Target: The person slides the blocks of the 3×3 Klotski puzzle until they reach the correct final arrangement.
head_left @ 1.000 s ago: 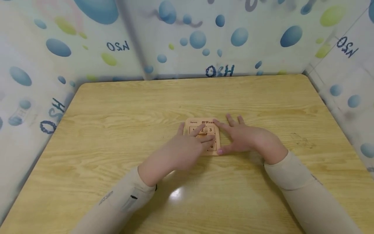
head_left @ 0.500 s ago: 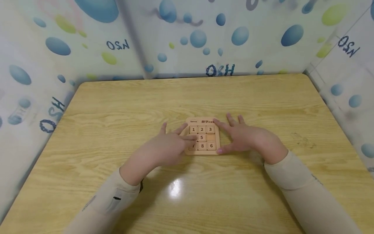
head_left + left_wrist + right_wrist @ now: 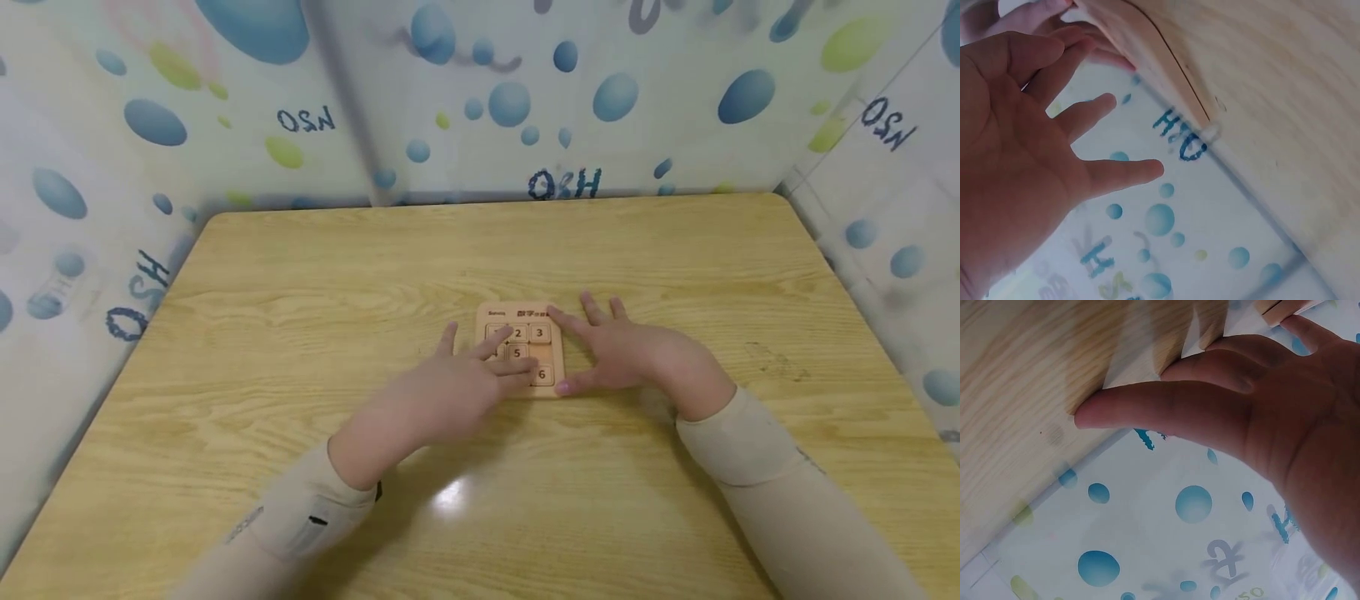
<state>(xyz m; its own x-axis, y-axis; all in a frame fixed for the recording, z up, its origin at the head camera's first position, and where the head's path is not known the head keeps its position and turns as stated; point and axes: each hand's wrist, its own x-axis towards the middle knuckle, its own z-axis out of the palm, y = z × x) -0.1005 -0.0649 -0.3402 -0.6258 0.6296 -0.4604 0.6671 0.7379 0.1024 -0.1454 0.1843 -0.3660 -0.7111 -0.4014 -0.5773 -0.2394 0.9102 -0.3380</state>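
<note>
A wooden number sliding puzzle [image 3: 558, 354] lies flat on the table. Tiles 2, 3, 5 and 6 are readable, and the right end of the middle row is a bare gap. My left hand [image 3: 442, 387] reaches over the board's lower left with spread, straight fingers, covering the bottom row's left part; fingertips are by the gap, contact unclear. My right hand [image 3: 633, 350] touches the board's right corners, index finger at the top and thumb at the bottom. In the left wrist view the board [image 3: 1154, 56] shows edge-on beyond my left hand [image 3: 1022, 150]. The right wrist view catches just a board corner [image 3: 1280, 309].
The wood-grain table [image 3: 337, 267] reaches back to a wall [image 3: 465, 158] printed with blue and green bubbles. Similar walls stand at the left and right sides. Light sleeves cover both forearms.
My left hand first drew left off most of the board, uncovering its tiles, then came back right over it. The right hand and the puzzle have stayed in place.
</note>
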